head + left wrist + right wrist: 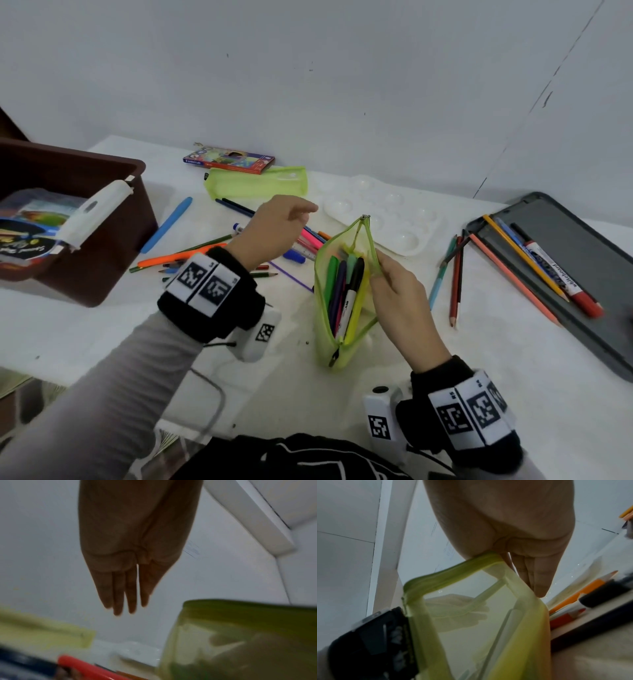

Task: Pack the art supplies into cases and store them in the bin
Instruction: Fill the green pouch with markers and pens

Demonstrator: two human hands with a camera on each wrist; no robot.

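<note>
filling step: the right hand (400,294) pinches the rim of the lime-green mesh pencil case (342,291), half full of markers, at mid-surface. the left hand (274,229) hovers relaxed and empty at ten o'clock. next, it likely picks loose pens (310,240).

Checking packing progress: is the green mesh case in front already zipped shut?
No, the green mesh case gapes open, markers showing inside, its edge pinched by the right hand.
</note>
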